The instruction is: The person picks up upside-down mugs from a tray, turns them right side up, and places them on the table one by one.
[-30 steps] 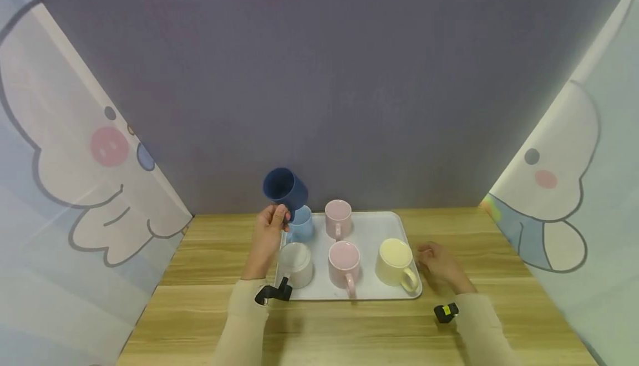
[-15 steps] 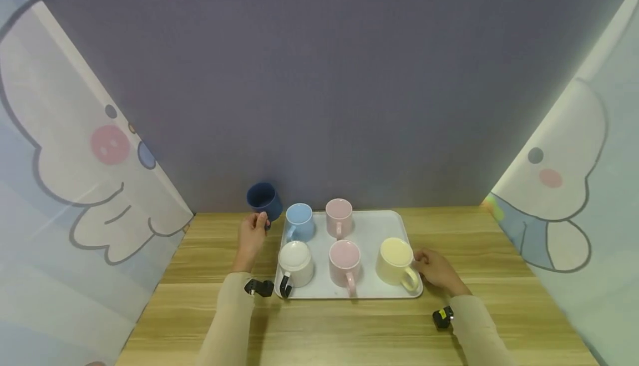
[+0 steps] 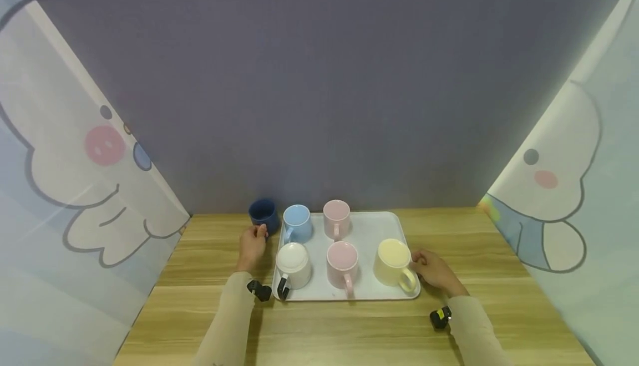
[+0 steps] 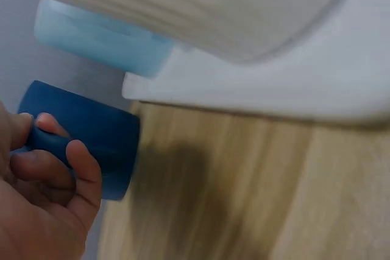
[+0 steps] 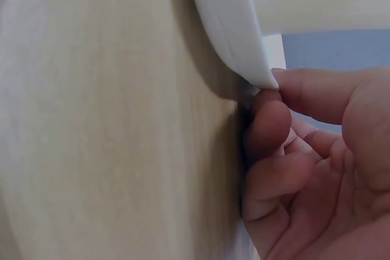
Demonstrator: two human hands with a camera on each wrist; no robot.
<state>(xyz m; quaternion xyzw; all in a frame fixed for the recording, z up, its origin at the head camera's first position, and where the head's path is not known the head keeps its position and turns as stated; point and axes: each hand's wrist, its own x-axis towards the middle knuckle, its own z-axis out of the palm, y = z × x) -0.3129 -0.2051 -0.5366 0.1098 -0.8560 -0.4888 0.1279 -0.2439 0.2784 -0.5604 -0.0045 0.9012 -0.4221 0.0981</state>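
My left hand (image 3: 252, 247) grips the handle of a dark blue mug (image 3: 267, 217), mouth up, at the back left just outside the white tray (image 3: 366, 227). In the left wrist view, fingers and thumb curl round the handle of this mug (image 4: 91, 126), close over the wood. My right hand (image 3: 434, 269) is at the tray's right side, beside a yellow mug (image 3: 391, 260). The right wrist view has the thumb on top of the tray rim (image 5: 234, 28) and curled fingers below, pinching it.
On the tray stand a light blue mug (image 3: 298, 227), a white mug (image 3: 293, 266), a rear pink mug (image 3: 336, 219) and a front pink mug (image 3: 341, 263). The tray rests on a wooden table (image 3: 319, 327). A grey panel (image 3: 319, 105) rises behind.
My left hand has carried the dark blue mug left from above the light blue one, then lowered it beside the tray. My right hand has moved slightly in to the tray's edge.
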